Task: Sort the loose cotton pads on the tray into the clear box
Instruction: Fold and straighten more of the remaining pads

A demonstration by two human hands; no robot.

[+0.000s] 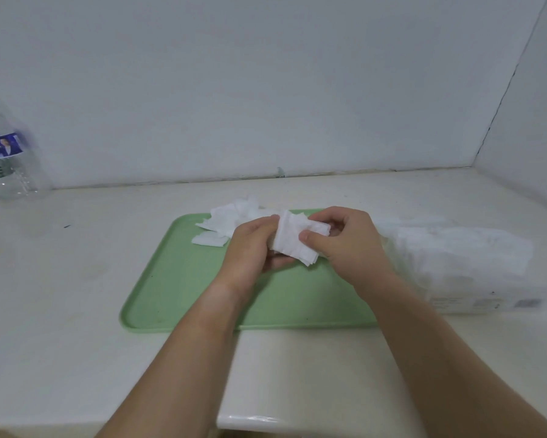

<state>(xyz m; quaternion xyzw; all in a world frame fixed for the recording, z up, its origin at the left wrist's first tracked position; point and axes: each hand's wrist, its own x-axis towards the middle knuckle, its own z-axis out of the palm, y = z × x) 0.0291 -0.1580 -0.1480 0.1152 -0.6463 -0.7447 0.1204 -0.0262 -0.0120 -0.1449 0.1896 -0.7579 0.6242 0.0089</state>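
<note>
Left hand (250, 246) curled gripping, right hand (349, 240) pinching, touching

No text can be read. A blue and green label is seen on the water bottle (3, 153), and small print on the clear box (474, 303); both are blurred.

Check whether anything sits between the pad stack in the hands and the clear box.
Nothing visible does. The left hand and right hand hold the pad stack over the tray; the clear box stands just right of the tray, and only the right hand itself lies between stack and box.
</note>
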